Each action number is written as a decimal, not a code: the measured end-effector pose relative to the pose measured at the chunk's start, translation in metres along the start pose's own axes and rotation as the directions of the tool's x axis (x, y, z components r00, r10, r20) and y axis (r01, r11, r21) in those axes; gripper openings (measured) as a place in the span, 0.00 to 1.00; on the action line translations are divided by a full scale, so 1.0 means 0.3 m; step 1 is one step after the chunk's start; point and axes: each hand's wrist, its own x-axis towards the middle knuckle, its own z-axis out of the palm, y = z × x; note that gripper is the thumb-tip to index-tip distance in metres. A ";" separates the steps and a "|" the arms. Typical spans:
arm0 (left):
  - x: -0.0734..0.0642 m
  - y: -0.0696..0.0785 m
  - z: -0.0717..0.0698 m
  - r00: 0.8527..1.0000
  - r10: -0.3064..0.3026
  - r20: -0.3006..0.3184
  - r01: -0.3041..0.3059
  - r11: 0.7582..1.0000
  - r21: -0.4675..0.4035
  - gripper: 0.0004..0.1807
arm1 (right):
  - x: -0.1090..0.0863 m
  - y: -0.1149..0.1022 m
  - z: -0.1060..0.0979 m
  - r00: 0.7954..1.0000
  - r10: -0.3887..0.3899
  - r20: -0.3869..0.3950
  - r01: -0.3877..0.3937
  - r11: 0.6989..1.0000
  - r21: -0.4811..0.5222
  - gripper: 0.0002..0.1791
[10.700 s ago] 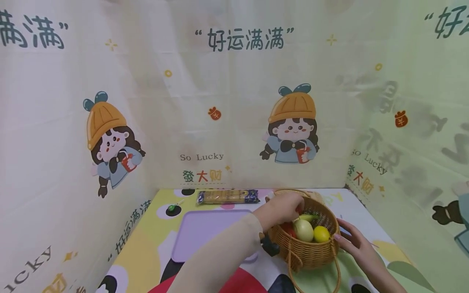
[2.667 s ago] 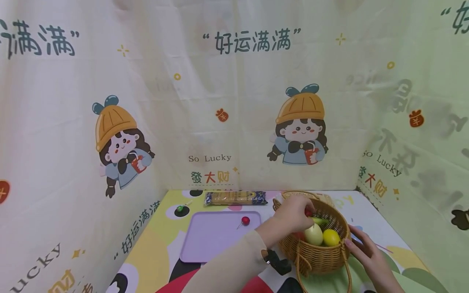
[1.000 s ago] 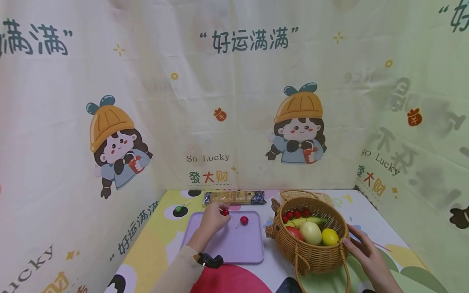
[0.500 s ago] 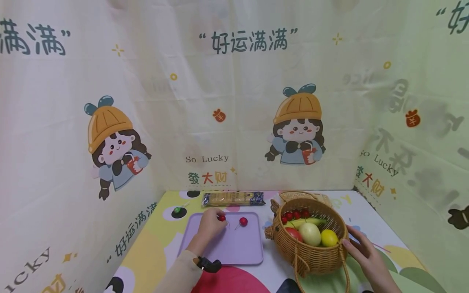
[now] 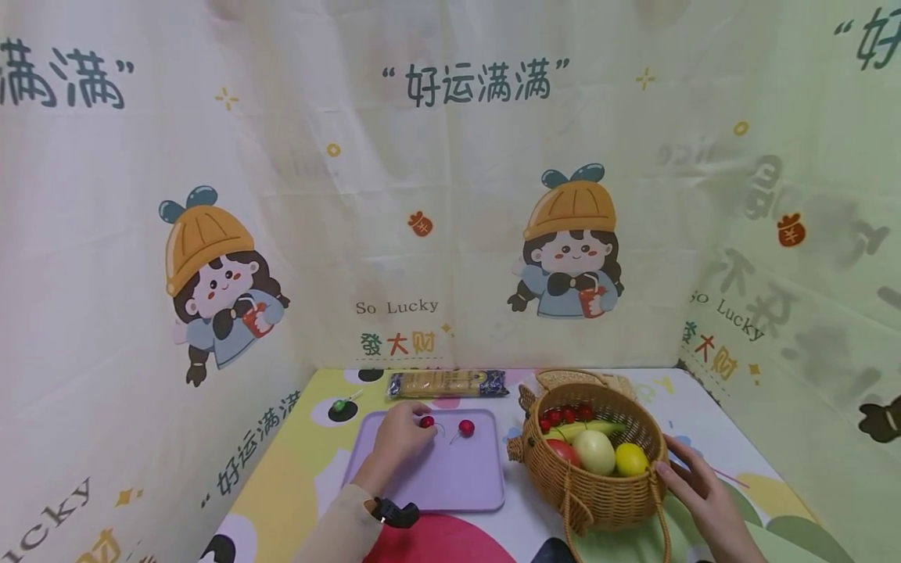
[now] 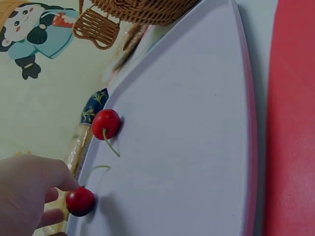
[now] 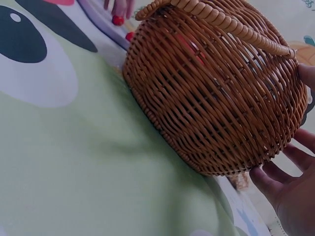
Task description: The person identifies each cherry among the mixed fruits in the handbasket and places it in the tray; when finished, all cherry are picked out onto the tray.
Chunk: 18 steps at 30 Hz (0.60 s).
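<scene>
My left hand (image 5: 403, 432) is over the far left part of the lilac tray (image 5: 450, 489). In the left wrist view its thumb tip is right at a red cherry (image 6: 80, 201) with a thin stem, the other fingers loosely bent beside it. A second cherry (image 6: 106, 124) lies on the tray to the right. My right hand (image 5: 704, 489) holds the side of a fish-shaped wicker basket (image 5: 605, 500), thumb at the rim, fingertips against the outer wall. Inside are several cherries (image 5: 569, 416), a banana (image 5: 577, 430), a tomato-like red fruit (image 5: 563, 452), a pale round fruit (image 5: 594, 453) and a lemon (image 5: 631, 460).
A pasta packet (image 5: 447, 383) lies behind the tray. At the far left is a small green lollipop-like thing (image 5: 340, 405). Another packet (image 5: 619, 385) is partly hidden behind the basket. Printed curtains (image 5: 450, 258) enclose the table's back and sides.
My left hand has left the basket with a second cherry and brought it to the tray; lately that cherry has come down beside the first. My right hand has stayed at the basket.
</scene>
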 end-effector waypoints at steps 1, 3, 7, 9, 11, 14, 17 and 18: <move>-0.005 0.004 -0.005 1.000 -0.012 0.001 0.012 1.000 0.000 0.22 | -0.001 0.001 0.002 1.000 0.001 0.000 -0.001 1.000 0.000 0.40; -0.006 0.012 -0.011 1.000 -0.012 -0.006 0.012 1.000 0.004 0.22 | -0.002 -0.001 0.002 1.000 0.005 0.005 -0.005 1.000 0.003 0.41; -0.005 0.050 -0.030 0.999 0.013 -0.035 -0.014 1.000 -0.003 0.24 | 0.000 -0.009 0.001 1.000 0.015 0.010 -0.015 1.000 -0.001 0.42; -0.004 0.079 -0.038 0.997 0.050 -0.054 -0.050 0.999 -0.001 0.25 | 0.000 -0.011 0.000 1.000 0.017 0.015 -0.017 1.000 -0.005 0.42; -0.008 0.113 -0.047 0.994 0.087 -0.067 -0.088 0.996 -0.003 0.26 | 0.002 -0.011 -0.002 1.000 0.016 0.019 -0.016 1.000 -0.006 0.42; -0.017 0.170 -0.058 0.983 0.162 -0.083 -0.164 0.986 -0.012 0.24 | 0.003 -0.009 -0.002 1.000 0.011 0.021 -0.011 1.000 -0.007 0.42; -0.033 0.235 -0.068 0.976 0.207 -0.072 -0.210 0.977 -0.036 0.23 | 0.003 -0.006 -0.001 1.000 0.024 0.016 -0.024 1.000 -0.006 0.43; -0.040 0.257 -0.071 0.974 0.216 -0.063 -0.219 0.975 -0.038 0.23 | 0.002 -0.005 -0.001 0.999 0.029 0.015 -0.029 1.000 -0.005 0.43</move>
